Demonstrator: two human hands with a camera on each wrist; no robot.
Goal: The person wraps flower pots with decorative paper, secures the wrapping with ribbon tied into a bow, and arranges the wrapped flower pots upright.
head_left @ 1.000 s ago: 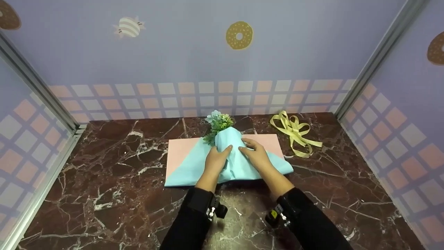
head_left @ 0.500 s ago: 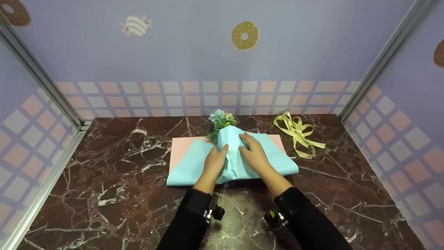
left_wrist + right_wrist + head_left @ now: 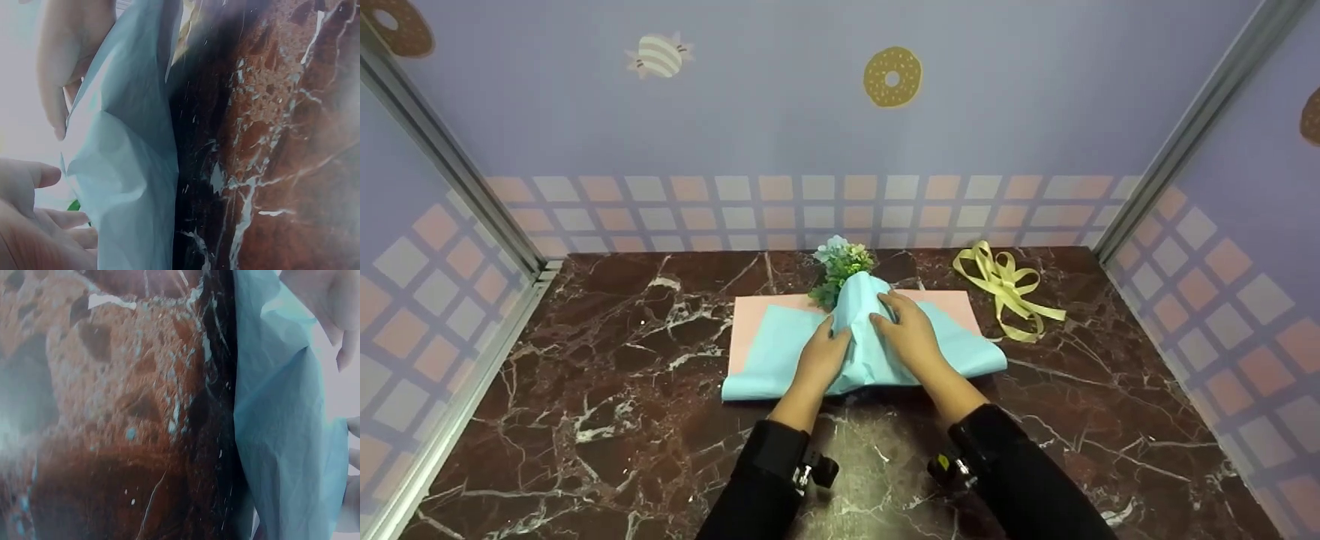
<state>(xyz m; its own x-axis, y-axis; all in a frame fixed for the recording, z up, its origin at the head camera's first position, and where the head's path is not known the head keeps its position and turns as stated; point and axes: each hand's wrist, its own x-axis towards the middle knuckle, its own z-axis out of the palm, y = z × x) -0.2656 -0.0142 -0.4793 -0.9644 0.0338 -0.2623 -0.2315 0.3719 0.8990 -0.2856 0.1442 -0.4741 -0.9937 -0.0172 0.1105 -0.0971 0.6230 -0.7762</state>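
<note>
A light-blue sheet of wrapping paper (image 3: 780, 349) is bunched up into a peak around a small bunch of artificial flowers (image 3: 846, 264), whose blue and yellow-green heads and leaves stick out at the far end. The stems are hidden inside. On the left side of the peak, my left hand (image 3: 819, 360) holds the paper, thumb in front. My right hand (image 3: 913, 337) grips the opposite side, with thumb and fingers spread over the fold. Creased blue paper (image 3: 121, 174) fills the middle of the left wrist view, between both hands.
Under the blue paper lies a pink sheet (image 3: 746, 319), showing at both sides. A loopy yellow ribbon (image 3: 1005, 285) rests at the back right of the dark marble tabletop (image 3: 607, 360). Patterned lilac walls (image 3: 765, 112) enclose the back and sides.
The blue paper's left part has shifted from a slanting fold to a more upright flap with a rolled front edge. Both hands stay at the peak, the left thumb slightly lower.
</note>
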